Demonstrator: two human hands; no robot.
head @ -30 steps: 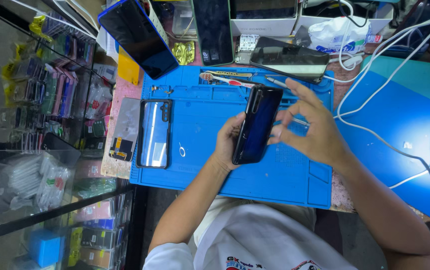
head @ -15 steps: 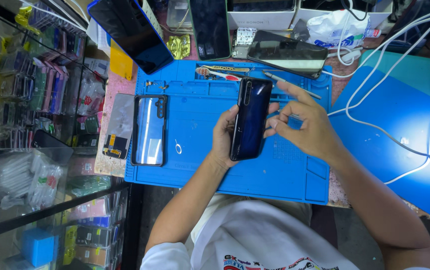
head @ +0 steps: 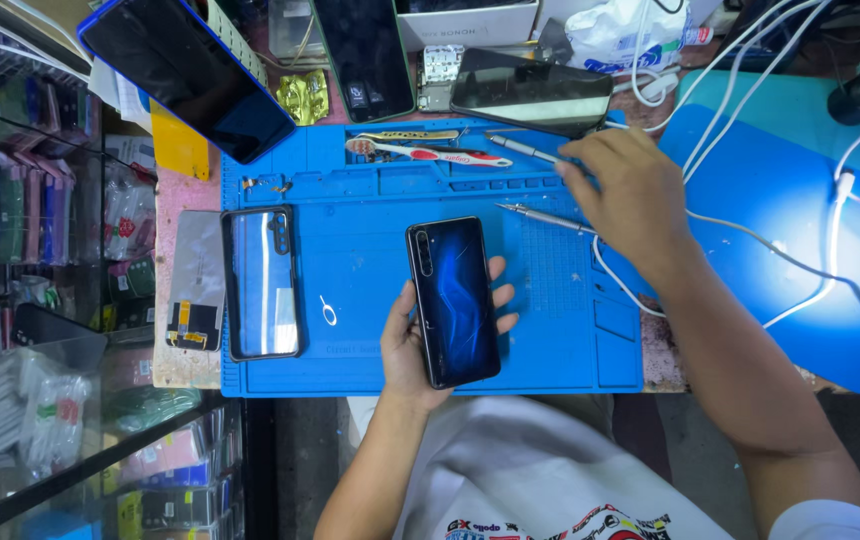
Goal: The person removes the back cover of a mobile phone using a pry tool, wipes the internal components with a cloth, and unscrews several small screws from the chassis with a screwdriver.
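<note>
Left hand (head: pixel 425 345) cradles the dark blue phone (head: pixel 453 300) alone above the mat's (head: pixel 370 250) near edge; right hand (head: pixel 620 190), fingers loosely curled, has released it and now reaches far-right toward the tweezers (head: pixel 545 216).

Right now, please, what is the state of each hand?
Left hand: closed around the dark blue phone, holding it back side up.
Right hand: holds nothing that can be seen; fingers bent down at the metal tools on the blue mat.

Glossy glass-backed blue phone (head: pixel 453 300), matt rubbery blue mat (head: pixel 370 250), shiny metal tweezers (head: pixel 540 216)
</note>
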